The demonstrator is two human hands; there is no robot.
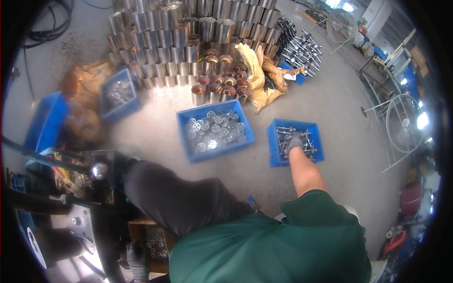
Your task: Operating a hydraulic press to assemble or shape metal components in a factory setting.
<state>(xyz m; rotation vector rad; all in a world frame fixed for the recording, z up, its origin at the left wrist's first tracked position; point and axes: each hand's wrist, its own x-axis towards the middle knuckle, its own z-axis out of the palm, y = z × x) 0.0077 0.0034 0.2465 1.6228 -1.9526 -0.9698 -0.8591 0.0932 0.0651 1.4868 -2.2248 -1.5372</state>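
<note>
Gloved right hand [295, 142] gripping steel shafts [302, 137] in blue plastic crate [273, 146], left hand hidden.

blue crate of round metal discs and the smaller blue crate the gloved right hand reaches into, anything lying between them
Nothing: in the head view only a bare strip of concrete floor separates the disc crate from the smaller crate holding the gloved right hand.

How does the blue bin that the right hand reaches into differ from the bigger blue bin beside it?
The small blue bin holds long metal shafts, and the gloved right hand is inside it. The large blue bin holds round, flat metal discs with holes, and no hand touches it. It is also wider. Both are blue plastic and stand on the concrete floor.
</note>
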